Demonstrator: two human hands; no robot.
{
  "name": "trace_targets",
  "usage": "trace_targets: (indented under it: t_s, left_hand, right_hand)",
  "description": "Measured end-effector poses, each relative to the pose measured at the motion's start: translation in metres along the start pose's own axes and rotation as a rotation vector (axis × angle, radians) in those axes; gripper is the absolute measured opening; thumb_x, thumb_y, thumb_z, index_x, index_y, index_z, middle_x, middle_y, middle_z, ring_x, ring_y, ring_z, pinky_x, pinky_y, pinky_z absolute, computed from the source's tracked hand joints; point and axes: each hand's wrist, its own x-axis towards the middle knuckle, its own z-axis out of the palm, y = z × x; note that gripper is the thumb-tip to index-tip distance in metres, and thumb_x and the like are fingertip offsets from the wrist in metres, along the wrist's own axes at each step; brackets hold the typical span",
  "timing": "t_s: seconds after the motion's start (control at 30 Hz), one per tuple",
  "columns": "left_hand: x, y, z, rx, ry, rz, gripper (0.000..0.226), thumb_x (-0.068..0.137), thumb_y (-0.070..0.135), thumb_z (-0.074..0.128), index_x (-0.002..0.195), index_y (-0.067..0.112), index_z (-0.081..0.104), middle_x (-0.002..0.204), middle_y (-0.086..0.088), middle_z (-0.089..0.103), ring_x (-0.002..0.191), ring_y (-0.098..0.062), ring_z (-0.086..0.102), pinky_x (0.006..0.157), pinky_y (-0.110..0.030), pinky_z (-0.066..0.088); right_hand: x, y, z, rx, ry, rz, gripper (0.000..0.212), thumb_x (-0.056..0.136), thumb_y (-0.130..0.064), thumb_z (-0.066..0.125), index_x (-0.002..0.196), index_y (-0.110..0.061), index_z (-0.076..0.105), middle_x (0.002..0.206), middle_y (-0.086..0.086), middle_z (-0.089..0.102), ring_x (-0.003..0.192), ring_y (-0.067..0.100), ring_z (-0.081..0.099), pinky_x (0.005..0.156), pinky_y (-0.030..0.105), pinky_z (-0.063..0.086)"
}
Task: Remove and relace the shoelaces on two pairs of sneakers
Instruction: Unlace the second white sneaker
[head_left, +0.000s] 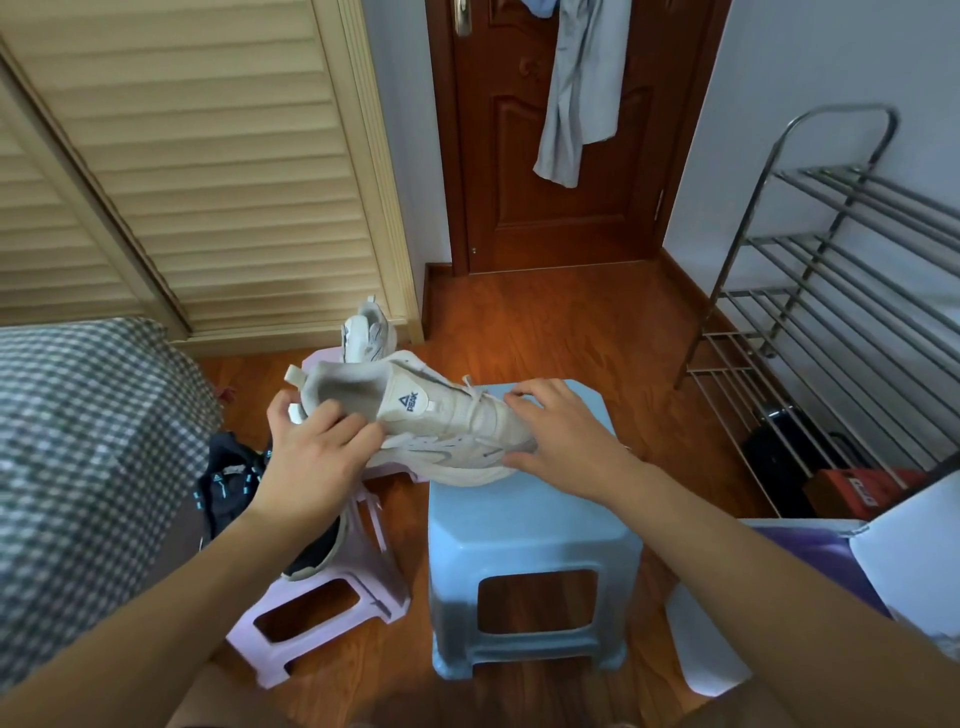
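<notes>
Both hands hold one white sneaker (441, 421) over the blue stool (530, 530). At the heel, the left hand (311, 457) has its grip closed round the collar, thumb behind the heel and fingers curled over the near rim. At the toe, the right hand (561, 436) spans the forefoot, fingers bent over the top near the laces (475, 402) and thumb pressed to the side by the sole.

Held this way, with its heel out past the stool's left edge and its toe over the stool's far edge, the sneaker shows its tongue and laced throat to the person. That probably steadies it so the lace can be worked. The laces look threaded and tied, so unlacing on this shoe seems not yet begun.

Left of the blue stool stands a pink stool (322, 613) with a dark sneaker (311, 556) lying on it, partly hidden by the left forearm. Beyond the stool's far-left corner a second white sneaker (366, 332) sits upright. A checked bed cover (78, 441) lies farther left, a metal shoe rack (831, 291) stands to the right, and a brown door (556, 156) with a grey garment (576, 98) hung on it lies beyond. Nothing blocks the laces except the right hand's own fingers.
</notes>
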Motion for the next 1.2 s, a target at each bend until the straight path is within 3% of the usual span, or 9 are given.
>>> trace_targets:
  t_s: [0.07, 0.17, 0.37, 0.5, 0.6, 0.73, 0.9, 1.03, 1.2]
  left_hand:
    - [0.002, 0.003, -0.003, -0.001, 0.013, 0.002, 0.016, 0.085, -0.005, 0.054, 0.086, 0.01, 0.06, 0.073, 0.0, 0.047, 0.077, -0.027, 0.047, 0.092, -0.062, 0.031]
    - [0.008, 0.008, -0.008, 0.006, 0.051, 0.024, 0.019, 0.086, -0.007, 0.049, 0.083, 0.011, 0.055, 0.071, 0.0, 0.043, 0.075, -0.026, 0.044, 0.091, -0.06, 0.031]
    - [0.005, 0.004, -0.006, 0.056, 0.016, 0.056, 0.025, 0.083, -0.012, 0.043, 0.081, 0.01, 0.056, 0.069, -0.002, 0.04, 0.071, -0.028, 0.046, 0.089, -0.061, 0.033]
    - [-0.028, -0.025, 0.005, 0.122, -0.161, -0.027, 0.026, 0.073, -0.004, 0.052, 0.091, 0.009, 0.065, 0.071, -0.001, 0.054, 0.078, -0.03, 0.053, 0.093, -0.066, 0.031]
    - [-0.052, -0.054, 0.006, 0.144, -0.334, -0.216, 0.027, 0.074, -0.004, 0.068, 0.095, 0.011, 0.063, 0.077, -0.001, 0.064, 0.086, -0.031, 0.056, 0.098, -0.068, 0.026]
    - [-0.036, -0.042, 0.003, 0.075, -0.355, -0.377, 0.03, 0.075, 0.0, 0.077, 0.09, 0.015, 0.055, 0.074, 0.001, 0.061, 0.084, -0.03, 0.051, 0.096, -0.066, 0.028]
    - [0.023, 0.044, 0.0, -0.073, -0.246, -0.394, 0.011, 0.086, 0.017, 0.068, 0.088, 0.018, 0.057, 0.075, 0.001, 0.064, 0.084, -0.03, 0.052, 0.096, -0.061, 0.028]
    - [0.053, 0.094, 0.01, -0.128, -0.484, -0.453, 0.03, 0.08, 0.01, 0.066, 0.104, 0.024, 0.056, 0.085, 0.004, 0.069, 0.094, -0.029, 0.059, 0.1, -0.062, 0.03]
    - [0.054, 0.113, 0.021, -0.143, -0.645, -0.442, 0.032, 0.09, 0.016, 0.048, 0.12, 0.026, 0.049, 0.102, 0.007, 0.069, 0.111, -0.022, 0.056, 0.106, -0.061, 0.02]
  right_hand:
    - [0.001, -0.009, 0.007, 0.059, 0.138, -0.017, 0.048, 0.081, -0.034, 0.081, 0.12, -0.01, 0.068, 0.117, 0.001, 0.057, 0.111, 0.021, 0.047, 0.099, 0.034, 0.044]
    - [0.003, -0.019, 0.006, 0.109, 0.193, 0.13, 0.017, 0.086, -0.027, 0.077, 0.094, -0.014, 0.07, 0.093, -0.002, 0.057, 0.094, 0.017, 0.046, 0.081, 0.03, 0.041]
    - [-0.008, -0.001, -0.007, 0.081, 0.115, 0.246, 0.017, 0.09, -0.021, 0.071, 0.075, -0.015, 0.065, 0.077, 0.004, 0.062, 0.075, 0.024, 0.057, 0.063, 0.033, 0.035]
    - [-0.048, 0.087, -0.033, 0.054, 0.174, 0.887, 0.024, 0.094, -0.032, 0.067, 0.074, -0.02, 0.064, 0.075, 0.004, 0.063, 0.075, 0.025, 0.063, 0.069, 0.037, 0.054]
    - [-0.088, 0.136, -0.055, 0.01, 0.237, 1.192, 0.034, 0.1, -0.033, 0.059, 0.079, -0.006, 0.061, 0.073, 0.011, 0.056, 0.067, 0.025, 0.054, 0.063, 0.037, 0.047]
    - [-0.081, 0.131, -0.064, 0.182, 0.356, 1.031, 0.012, 0.098, -0.02, 0.063, 0.102, -0.01, 0.069, 0.098, 0.008, 0.065, 0.089, 0.025, 0.06, 0.079, 0.036, 0.047]
    - [-0.046, 0.106, -0.1, 0.327, 0.595, 0.909, 0.01, 0.093, -0.018, 0.067, 0.098, -0.024, 0.072, 0.094, -0.002, 0.069, 0.086, 0.019, 0.068, 0.081, 0.044, 0.059]
    - [-0.039, 0.091, -0.148, 0.485, 0.706, 0.876, 0.014, 0.096, -0.012, 0.065, 0.105, -0.02, 0.072, 0.089, 0.001, 0.071, 0.074, 0.012, 0.069, 0.066, 0.025, 0.057]
    - [-0.045, 0.082, -0.209, 0.671, 0.819, 0.748, 0.019, 0.093, -0.003, 0.065, 0.091, -0.022, 0.069, 0.084, 0.004, 0.071, 0.069, 0.013, 0.07, 0.073, 0.03, 0.061]
